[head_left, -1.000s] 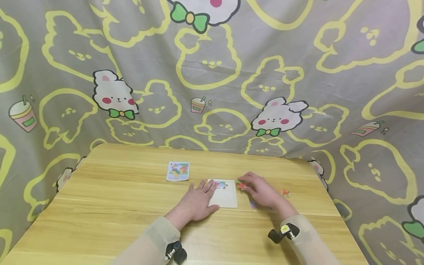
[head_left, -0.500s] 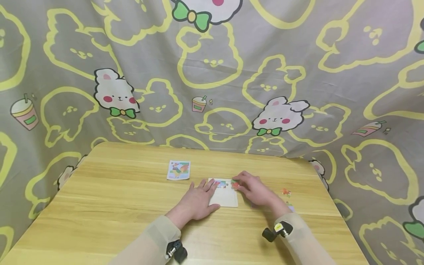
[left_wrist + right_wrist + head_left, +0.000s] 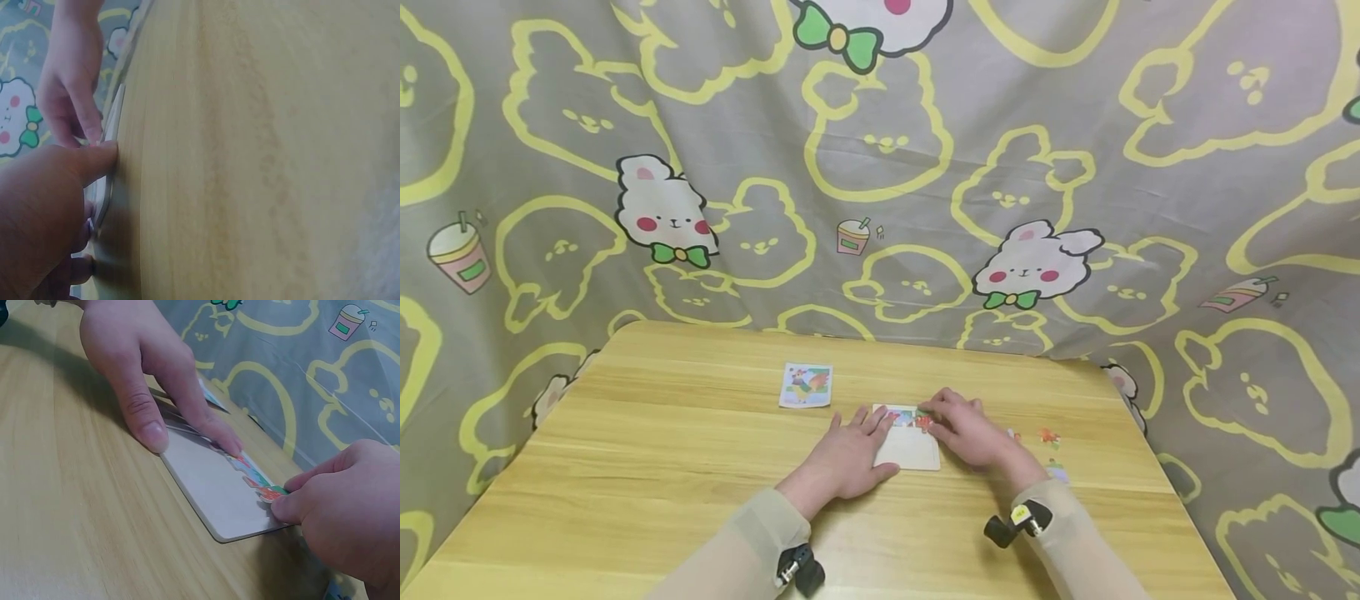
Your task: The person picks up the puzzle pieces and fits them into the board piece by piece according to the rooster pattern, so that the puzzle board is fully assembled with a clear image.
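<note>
My left hand (image 3: 844, 458) rests flat on the left side of a white puzzle board (image 3: 906, 452), its thumb at the near edge. In the right wrist view, its index fingertip (image 3: 232, 445) presses on blue and red puzzle pieces (image 3: 247, 466) lying along the board's far edge. My right hand (image 3: 973, 429) pinches a red and green puzzle piece (image 3: 270, 494) between thumb and fingers. That piece sits at the board's far right corner, right up against the pieces in the row. The near part of the board is bare white.
A square picture card with a rooster (image 3: 806, 385) lies behind and left of the board. Loose puzzle pieces (image 3: 1049, 436) are on the wooden table (image 3: 662, 467) to the right, some partly hidden by my right arm. A patterned curtain (image 3: 737, 150) hangs behind the table.
My right hand has carried the red and green puzzle piece leftward, from beside the board onto its far right corner, against the row. My left hand has stayed in place.
</note>
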Motion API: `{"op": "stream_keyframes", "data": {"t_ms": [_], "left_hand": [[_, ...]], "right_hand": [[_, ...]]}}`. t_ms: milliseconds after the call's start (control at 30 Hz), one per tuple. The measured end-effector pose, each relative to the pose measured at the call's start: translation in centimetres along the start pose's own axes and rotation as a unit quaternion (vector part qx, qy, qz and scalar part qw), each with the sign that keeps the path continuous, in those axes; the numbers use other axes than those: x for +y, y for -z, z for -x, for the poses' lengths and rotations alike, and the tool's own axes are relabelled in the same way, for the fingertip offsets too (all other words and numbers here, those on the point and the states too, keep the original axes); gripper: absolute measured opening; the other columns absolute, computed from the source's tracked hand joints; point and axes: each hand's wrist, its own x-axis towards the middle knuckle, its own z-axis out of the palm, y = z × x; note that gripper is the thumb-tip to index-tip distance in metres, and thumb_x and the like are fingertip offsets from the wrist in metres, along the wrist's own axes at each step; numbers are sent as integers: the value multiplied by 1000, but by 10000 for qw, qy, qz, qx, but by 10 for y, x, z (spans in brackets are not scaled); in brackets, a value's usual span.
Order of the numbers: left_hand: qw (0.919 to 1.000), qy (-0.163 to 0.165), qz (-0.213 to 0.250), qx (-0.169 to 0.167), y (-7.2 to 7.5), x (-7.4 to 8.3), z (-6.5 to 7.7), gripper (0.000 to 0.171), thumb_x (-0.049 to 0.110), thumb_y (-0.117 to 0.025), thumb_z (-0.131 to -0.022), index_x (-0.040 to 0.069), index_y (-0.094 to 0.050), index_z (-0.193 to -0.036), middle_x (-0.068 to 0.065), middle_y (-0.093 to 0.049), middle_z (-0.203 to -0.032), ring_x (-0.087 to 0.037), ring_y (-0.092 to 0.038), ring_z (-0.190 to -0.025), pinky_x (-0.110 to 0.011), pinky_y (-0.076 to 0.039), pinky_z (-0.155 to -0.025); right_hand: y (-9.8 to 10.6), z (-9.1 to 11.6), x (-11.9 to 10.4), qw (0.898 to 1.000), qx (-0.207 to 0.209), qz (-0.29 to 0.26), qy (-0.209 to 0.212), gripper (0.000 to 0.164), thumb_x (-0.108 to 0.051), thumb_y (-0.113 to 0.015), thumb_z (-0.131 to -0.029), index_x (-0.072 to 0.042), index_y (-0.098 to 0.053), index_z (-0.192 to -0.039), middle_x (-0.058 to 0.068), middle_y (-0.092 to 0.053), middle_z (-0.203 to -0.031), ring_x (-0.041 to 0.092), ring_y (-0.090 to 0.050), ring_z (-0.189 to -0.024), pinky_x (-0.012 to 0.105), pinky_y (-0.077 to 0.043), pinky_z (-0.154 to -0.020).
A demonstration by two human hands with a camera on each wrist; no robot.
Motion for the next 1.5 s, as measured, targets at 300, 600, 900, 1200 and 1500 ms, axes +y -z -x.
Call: {"op": "stream_keyframes", "data": {"t_ms": [300, 600, 900, 1200, 1500], "left_hand": [[10000, -6, -36, -13, -2, 3, -3, 84, 65, -48, -106, 12, -31, -168, -4, -26, -173, -34, -28, -157, -67, -27, -119], [9998, -52, -205, -23, 1, 4, -5, 84, 65, -52, -104, 11, -36, -166, -6, -33, -171, -35, -34, -155, -66, -34, -117], [9998, 16, -202, 10, 6, 8, -8, 83, 65, -58, -101, 12, -44, -163, -7, -37, -169, -36, -38, -152, -66, -38, -113], [9990, -73, -415, 124, 6, 25, -18, 77, 67, -52, -103, 17, -49, -161, -2, -38, -168, -33, -38, -153, -66, -40, -112], [9984, -29, -544, 132, 4, 30, -21, 76, 68, -52, -103, 18, -49, -161, -1, -40, -168, -32, -39, -152, -63, -41, -112]], "right_hand": [[-3, 1, 1, 9998, -36, 175, 5, 38, -18, -64, -108, -5, -66, -143, 2, -56, -127, 16, -56, -110, 41, -31, -86], [-3, 2, -1, 9994, -105, 330, 32, 40, -17, -65, -107, -3, -64, -145, 1, -54, -124, 15, -53, -104, 40, -28, -85], [-3, 1, -1, 9994, -70, 317, 115, 41, -16, -65, -107, -2, -64, -145, 2, -53, -123, 17, -53, -107, 41, -28, -85], [-5, -2, 0, 9997, -33, 205, 118, 41, -16, -66, -106, -2, -64, -145, 0, -52, -123, 15, -53, -103, 40, -27, -84], [-7, -1, 3, 9996, -53, 229, 165, 43, -19, -65, -107, -1, -62, -146, 1, -52, -126, 16, -51, -110, 41, -28, -85]]}}
